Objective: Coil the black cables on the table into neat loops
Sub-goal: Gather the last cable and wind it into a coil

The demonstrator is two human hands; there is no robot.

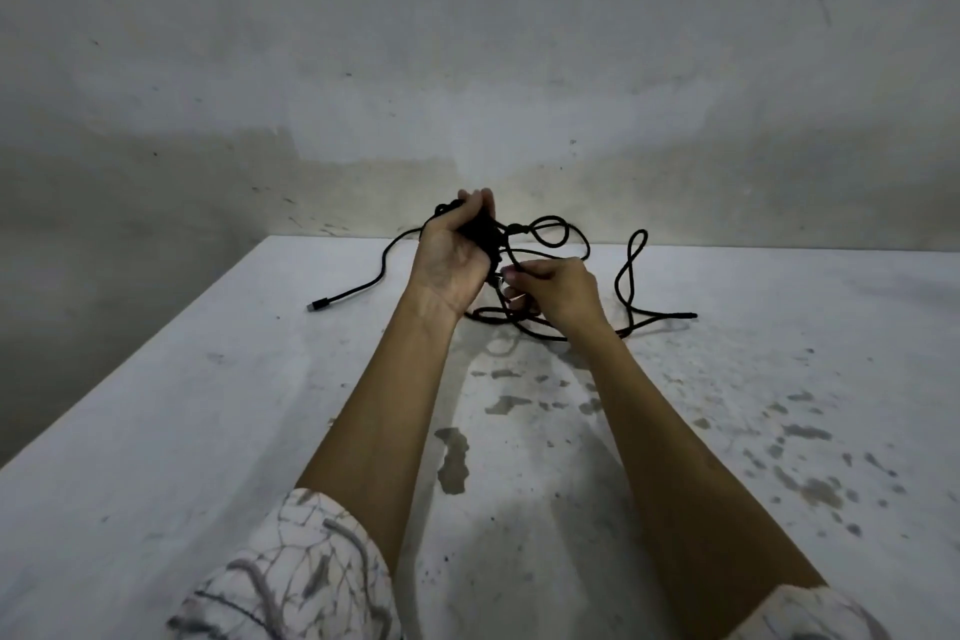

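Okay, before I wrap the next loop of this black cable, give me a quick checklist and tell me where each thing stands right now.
1. Left hand grips the bundle of black cable: ok.
2. Right hand pinches a strand near the bundle: ok.
3. Loose cable free of tangles: not ok, it lies in crossed loops on the table.
4. Plug end trailing free at the left: ok.
5. Bundle wound neatly: cannot tell, the fingers cover it.

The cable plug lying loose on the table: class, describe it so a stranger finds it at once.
Start at the white table and its left edge. Left of the left hand, a black cable trails down to a plug, the only cable end lying alone, clear of the tangle.
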